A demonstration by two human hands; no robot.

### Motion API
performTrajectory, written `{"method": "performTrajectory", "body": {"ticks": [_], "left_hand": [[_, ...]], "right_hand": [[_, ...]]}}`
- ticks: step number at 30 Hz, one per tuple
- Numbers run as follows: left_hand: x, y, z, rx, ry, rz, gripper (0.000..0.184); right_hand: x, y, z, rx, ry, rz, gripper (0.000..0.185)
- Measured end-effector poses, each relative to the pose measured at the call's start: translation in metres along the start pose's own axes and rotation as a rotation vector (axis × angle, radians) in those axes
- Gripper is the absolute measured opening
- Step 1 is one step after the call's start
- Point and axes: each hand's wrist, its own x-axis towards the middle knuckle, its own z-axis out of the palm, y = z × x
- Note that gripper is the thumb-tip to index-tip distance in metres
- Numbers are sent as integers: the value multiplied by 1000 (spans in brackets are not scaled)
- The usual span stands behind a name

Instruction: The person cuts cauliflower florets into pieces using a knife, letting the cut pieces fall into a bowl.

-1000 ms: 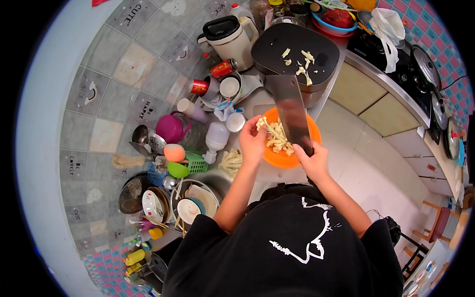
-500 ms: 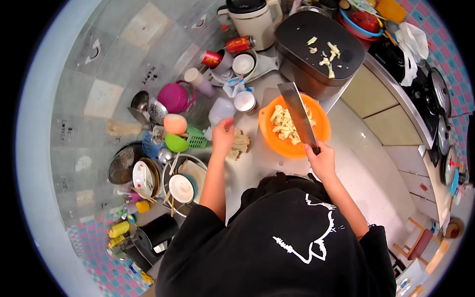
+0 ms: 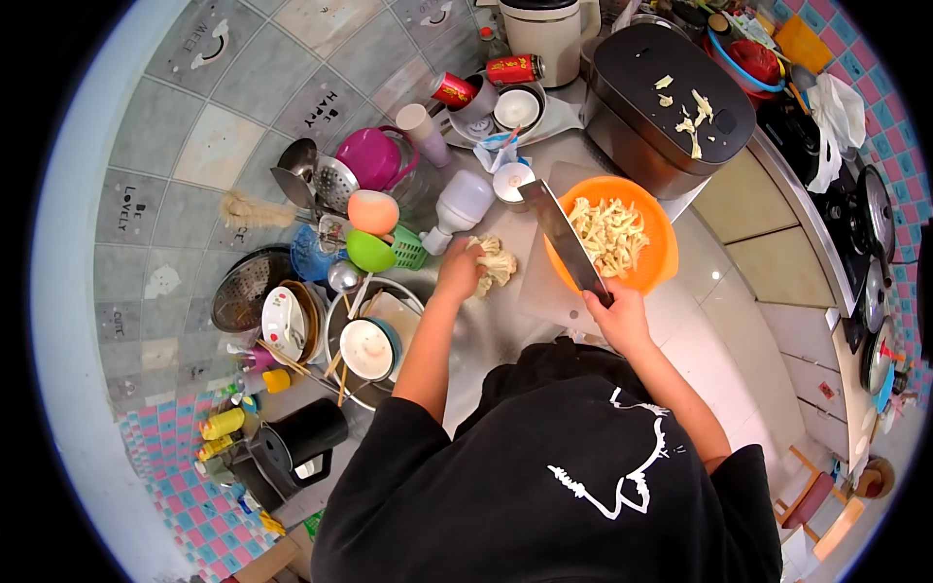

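My left hand is on a chunk of cauliflower that lies on the counter, its fingers closed against the left side of the chunk. In my right hand is the handle of a wide-bladed cleaver, its blade slanting up and to the left. The blade passes over the left rim of an orange basket. Cut cauliflower pieces fill the middle of the basket. A cutting board shows partly beneath the basket and cleaver.
A dark-lidded cooker with cauliflower scraps on top stands behind the basket. To the left are a white bottle, a purple-pink pot and a metal basin with bowls. Farther right is a stove.
My left hand has left the basket and moved left to the cauliflower chunk, closing on it. The cleaver stays in my right hand, now over the basket's left edge. The view has shifted.
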Motion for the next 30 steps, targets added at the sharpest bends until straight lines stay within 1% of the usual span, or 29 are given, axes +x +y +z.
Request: {"method": "performTrajectory", "body": {"ticks": [1,3,5,8,11,13,16,19,20,22,24,25,26,27,29,30], "left_hand": [[1,-1,0,22,38,54,27],[2,2,-4,9,4,42,27],[2,8,-8,-4,-32,28,27],[2,15,-4,70,9,54,26],[5,23,0,159,49,38,27],[10,27,1,230,2,-16,30],[15,33,-3,225,-49,-67,34],[15,51,-11,228,-7,-103,34],[14,59,-16,232,-5,-98,34],[10,79,-32,169,240,-10,33],[6,109,-55,134,249,36,33],[5,125,-66,94,256,75,34],[3,140,-72,67,318,146,35],[1,156,-79,71,322,158,35],[-1,187,-89,-66,286,211,35],[-2,201,-90,-90,307,225,35]], "right_hand": [[-1,0,2,-1,2,1,19],[-4,1,5,91,-5,34,19],[-5,9,7,71,-14,45,19],[-6,11,7,34,-35,61,18],[-8,6,4,27,-42,70,18],[-8,4,3,38,-34,71,18],[-8,2,2,97,-25,55,18],[-8,4,-3,137,-9,61,18],[-7,13,-3,120,32,36,17],[-5,16,-5,109,79,11,16],[-4,7,-14,270,109,59,15],[-3,-2,-20,274,117,54,15],[-2,-15,-26,386,149,99,14],[-2,-28,-31,500,181,143,14],[3,-43,-41,571,243,109,16],[5,-47,-47,614,260,50,15]]}}
